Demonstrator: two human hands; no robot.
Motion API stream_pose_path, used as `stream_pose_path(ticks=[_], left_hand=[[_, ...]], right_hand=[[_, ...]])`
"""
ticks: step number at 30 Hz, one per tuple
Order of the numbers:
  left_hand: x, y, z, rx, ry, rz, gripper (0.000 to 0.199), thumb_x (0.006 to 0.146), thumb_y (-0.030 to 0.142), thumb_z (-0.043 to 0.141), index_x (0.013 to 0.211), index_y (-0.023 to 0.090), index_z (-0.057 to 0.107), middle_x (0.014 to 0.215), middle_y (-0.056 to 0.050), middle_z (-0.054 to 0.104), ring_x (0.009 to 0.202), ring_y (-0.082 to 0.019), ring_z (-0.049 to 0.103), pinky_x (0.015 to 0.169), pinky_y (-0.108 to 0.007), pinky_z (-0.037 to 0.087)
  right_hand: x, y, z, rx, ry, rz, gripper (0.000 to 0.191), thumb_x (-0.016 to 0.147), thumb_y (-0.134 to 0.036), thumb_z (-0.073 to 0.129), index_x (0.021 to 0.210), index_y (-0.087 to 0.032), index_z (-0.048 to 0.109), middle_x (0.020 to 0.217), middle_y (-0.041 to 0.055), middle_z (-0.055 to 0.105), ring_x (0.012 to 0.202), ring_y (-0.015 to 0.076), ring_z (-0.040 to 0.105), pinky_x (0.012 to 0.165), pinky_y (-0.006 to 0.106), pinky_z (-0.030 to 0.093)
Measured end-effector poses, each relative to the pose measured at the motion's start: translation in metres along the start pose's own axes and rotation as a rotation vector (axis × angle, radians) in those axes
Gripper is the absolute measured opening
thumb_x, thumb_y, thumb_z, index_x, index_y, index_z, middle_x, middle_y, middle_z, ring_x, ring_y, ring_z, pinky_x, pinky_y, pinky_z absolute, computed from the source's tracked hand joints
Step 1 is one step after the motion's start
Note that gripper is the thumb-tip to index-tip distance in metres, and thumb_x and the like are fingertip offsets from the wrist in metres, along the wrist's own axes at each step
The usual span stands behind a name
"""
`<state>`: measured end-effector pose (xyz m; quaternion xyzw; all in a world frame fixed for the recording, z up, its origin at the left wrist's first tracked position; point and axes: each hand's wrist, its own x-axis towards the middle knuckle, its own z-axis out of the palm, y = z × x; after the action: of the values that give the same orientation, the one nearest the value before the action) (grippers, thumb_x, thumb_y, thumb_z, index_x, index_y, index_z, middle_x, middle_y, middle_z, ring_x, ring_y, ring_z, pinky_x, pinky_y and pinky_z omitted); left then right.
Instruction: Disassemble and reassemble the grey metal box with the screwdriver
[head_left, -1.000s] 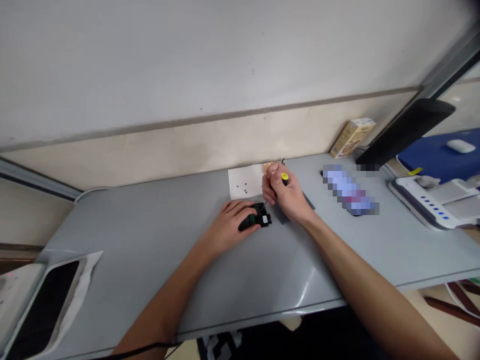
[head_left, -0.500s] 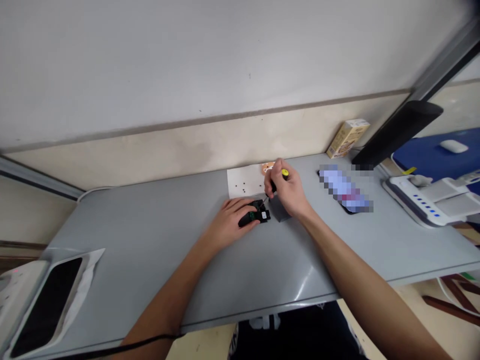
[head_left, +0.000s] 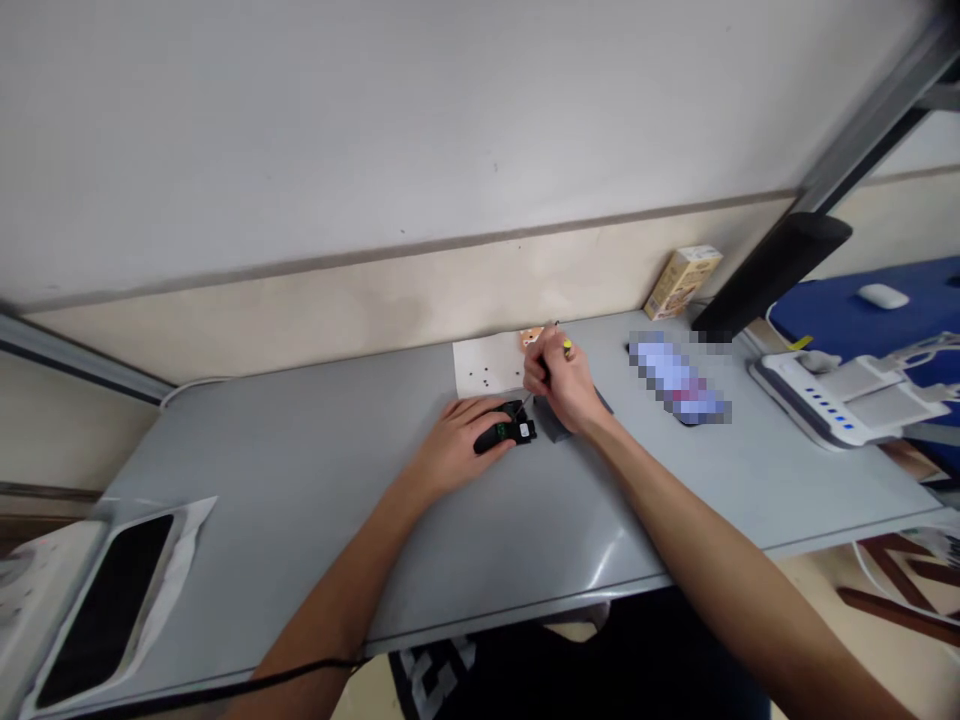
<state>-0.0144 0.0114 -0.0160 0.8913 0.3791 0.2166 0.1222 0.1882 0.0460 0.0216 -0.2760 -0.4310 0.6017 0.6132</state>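
My left hand (head_left: 459, 442) is closed around an opened black computer mouse (head_left: 491, 438), holding it down on the grey table. A green circuit board and a small white label show on the mouse. My right hand (head_left: 561, 378) grips a screwdriver (head_left: 568, 348) with a yellow-ended dark handle. Its thin shaft slants down to the mouse, where the tip seems to touch; the exact contact point is too small to make out. Behind the hands lies a white sheet (head_left: 476, 365) with several tiny dark screws on it. A dark grey block (head_left: 553, 425) sits partly hidden under my right hand.
On the right are a phone (head_left: 675, 378) with a blurred screen, a yellow carton (head_left: 681, 282), a black upright object (head_left: 772, 275) and a white device (head_left: 817, 400). A dark-screened tablet-like item (head_left: 109, 610) lies at left. A wall (head_left: 337, 310) bounds the table's back.
The view has shifted slightly. My right hand and the screwdriver have tilted a little, with the tip still at the mouse. My left hand keeps its hold.
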Motion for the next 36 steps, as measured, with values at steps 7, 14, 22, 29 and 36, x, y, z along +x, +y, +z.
stream_pose_path(ticks=[7, 14, 22, 29, 36], left_hand=[[-0.001, -0.001, 0.003, -0.021, 0.014, -0.018, 0.023, 0.099, 0.039, 0.064, 0.119, 0.027, 0.068, 0.142, -0.003, 0.066, 0.131, -0.023, 0.059, 0.112, -0.045, 0.044], [-0.001, 0.0, 0.003, -0.029, 0.009, -0.02, 0.025, 0.099, 0.04, 0.065, 0.121, 0.028, 0.068, 0.142, -0.004, 0.066, 0.131, -0.024, 0.06, 0.112, -0.047, 0.043], [-0.002, -0.001, 0.003, -0.018, 0.037, -0.016, 0.024, 0.098, 0.036, 0.066, 0.12, 0.027, 0.07, 0.141, -0.005, 0.066, 0.132, -0.024, 0.059, 0.112, -0.047, 0.044], [-0.001, 0.0, 0.001, -0.005, 0.018, -0.009, 0.025, 0.099, 0.038, 0.065, 0.121, 0.027, 0.07, 0.141, -0.005, 0.067, 0.13, -0.022, 0.06, 0.112, -0.046, 0.044], [-0.001, 0.0, 0.002, -0.015, 0.037, -0.024, 0.024, 0.098, 0.039, 0.066, 0.118, 0.027, 0.071, 0.138, -0.007, 0.068, 0.131, -0.024, 0.061, 0.112, -0.049, 0.045]], right_hand=[[-0.002, -0.011, 0.001, 0.086, -0.027, 0.056, 0.044, 0.08, -0.061, 0.079, 0.085, -0.024, 0.056, 0.094, 0.0002, 0.059, 0.076, 0.0126, 0.06, 0.07, 0.03, 0.05], [-0.001, -0.005, 0.0, -0.011, -0.009, -0.017, 0.047, 0.086, -0.068, 0.07, 0.084, -0.027, 0.046, 0.063, -0.0076, 0.036, 0.05, 0.0101, 0.034, 0.049, 0.027, 0.031], [-0.001, -0.012, -0.005, 0.075, -0.06, 0.047, 0.043, 0.08, -0.061, 0.079, 0.085, -0.024, 0.057, 0.096, 0.0009, 0.061, 0.079, 0.0137, 0.061, 0.071, 0.03, 0.05], [-0.001, -0.006, -0.005, -0.004, -0.025, -0.007, 0.053, 0.082, -0.065, 0.075, 0.077, -0.025, 0.04, 0.066, -0.0072, 0.044, 0.052, 0.0087, 0.036, 0.053, 0.026, 0.033], [-0.002, -0.014, -0.002, 0.178, -0.065, 0.075, 0.034, 0.089, -0.055, 0.067, 0.081, -0.023, 0.059, 0.084, 0.0007, 0.053, 0.07, 0.0138, 0.051, 0.069, 0.031, 0.048]])
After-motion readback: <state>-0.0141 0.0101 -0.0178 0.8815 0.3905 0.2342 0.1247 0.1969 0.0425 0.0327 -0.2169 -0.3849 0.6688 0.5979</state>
